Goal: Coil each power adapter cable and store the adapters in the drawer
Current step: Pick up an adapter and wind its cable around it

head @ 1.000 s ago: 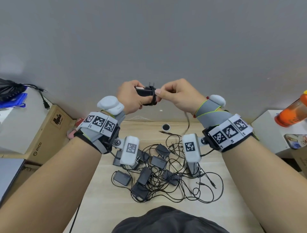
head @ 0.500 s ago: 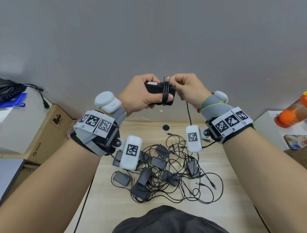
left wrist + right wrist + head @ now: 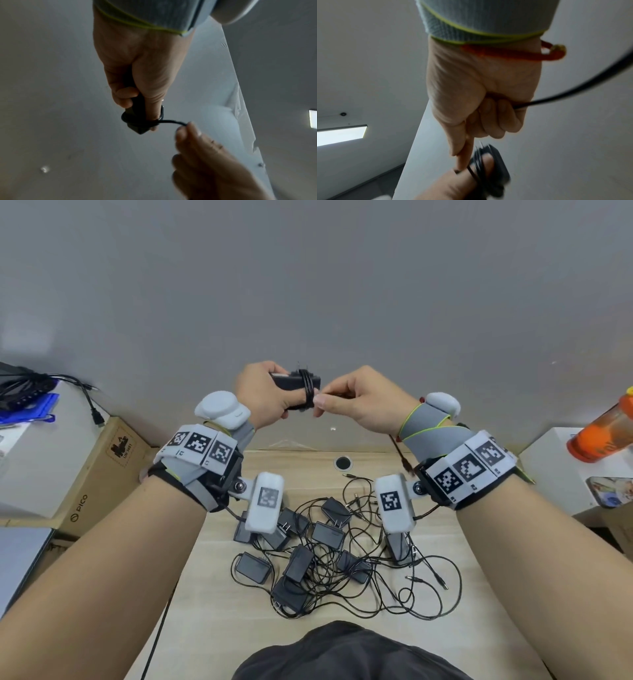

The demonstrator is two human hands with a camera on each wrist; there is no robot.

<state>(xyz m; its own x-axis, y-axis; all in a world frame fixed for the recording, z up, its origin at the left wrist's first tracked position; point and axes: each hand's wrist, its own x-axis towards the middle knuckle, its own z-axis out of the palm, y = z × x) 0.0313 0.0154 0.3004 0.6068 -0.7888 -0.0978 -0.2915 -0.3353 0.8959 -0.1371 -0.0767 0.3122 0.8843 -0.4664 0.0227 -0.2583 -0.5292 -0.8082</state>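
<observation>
While the left hand (image 3: 263,392) grips a black power adapter (image 3: 291,381) above the surface (image 3: 479,594), the right hand (image 3: 356,402) pinches its cable (image 3: 171,121).
Several cable turns already circle the adapter and the left thumb; a tangled pile of adapters (image 3: 322,556) lies below.

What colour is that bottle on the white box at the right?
Orange bottle, seen best in the head view.
</observation>
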